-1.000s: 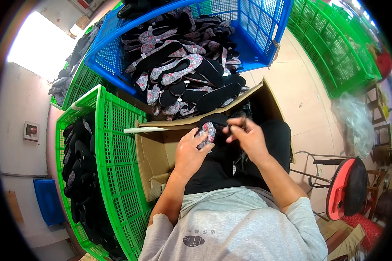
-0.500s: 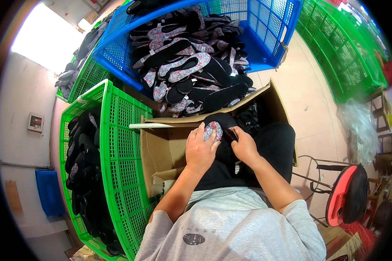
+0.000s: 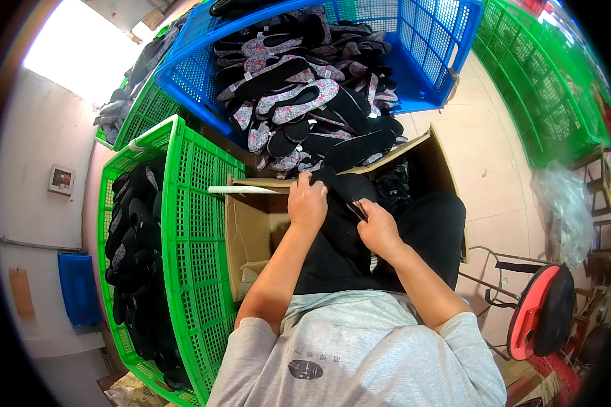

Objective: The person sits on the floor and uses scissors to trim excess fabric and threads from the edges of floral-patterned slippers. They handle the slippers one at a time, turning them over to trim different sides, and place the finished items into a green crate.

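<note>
Pale tiled floor beyond; green crate to my left. Blue crate has its open side toward me, likely so the slipper pile is within reach. Black slipper sits above my lap, by the cardboard box. Left fingers curl closed on one end, seemingly steadying it; right fingers pinch a thin dark thing against it, too small to identify.
</note>
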### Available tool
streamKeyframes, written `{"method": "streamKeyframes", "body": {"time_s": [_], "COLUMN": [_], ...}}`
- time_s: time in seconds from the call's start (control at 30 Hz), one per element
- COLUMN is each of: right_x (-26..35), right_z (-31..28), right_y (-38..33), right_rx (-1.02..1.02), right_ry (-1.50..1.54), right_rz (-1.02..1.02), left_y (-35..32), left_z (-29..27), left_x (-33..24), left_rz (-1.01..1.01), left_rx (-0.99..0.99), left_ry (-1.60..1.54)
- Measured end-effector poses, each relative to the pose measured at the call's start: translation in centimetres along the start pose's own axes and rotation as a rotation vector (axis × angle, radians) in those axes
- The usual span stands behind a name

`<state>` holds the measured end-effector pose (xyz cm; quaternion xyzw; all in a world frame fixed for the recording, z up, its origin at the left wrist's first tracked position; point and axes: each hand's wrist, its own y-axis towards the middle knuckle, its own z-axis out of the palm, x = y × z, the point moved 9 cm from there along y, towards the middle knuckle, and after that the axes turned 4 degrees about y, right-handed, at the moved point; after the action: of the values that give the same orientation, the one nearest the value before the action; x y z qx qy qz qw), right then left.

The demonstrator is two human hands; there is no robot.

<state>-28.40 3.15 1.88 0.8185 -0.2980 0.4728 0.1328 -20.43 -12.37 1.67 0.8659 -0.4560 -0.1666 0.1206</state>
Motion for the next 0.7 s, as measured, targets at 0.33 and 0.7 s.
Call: {"method": "streamKeyframes", "body": {"time_s": [0.33, 0.7], "right_x": [-0.1, -0.9], "right_z": [0.7, 1.3], "right_y": [0.5, -0.8], "right_rx": [-0.008, 0.027], "right_ry": [-0.035, 0.065], "right_rz": [0.000, 0.063], "left_y": [2.6, -0.1], "left_z": [5.2, 7.7], "left_x": [0.2, 2.3], "left_rz": [0.007, 0.182], "left_rx": [0.524, 0.715], "left_ry": [0.402, 0.100]}}
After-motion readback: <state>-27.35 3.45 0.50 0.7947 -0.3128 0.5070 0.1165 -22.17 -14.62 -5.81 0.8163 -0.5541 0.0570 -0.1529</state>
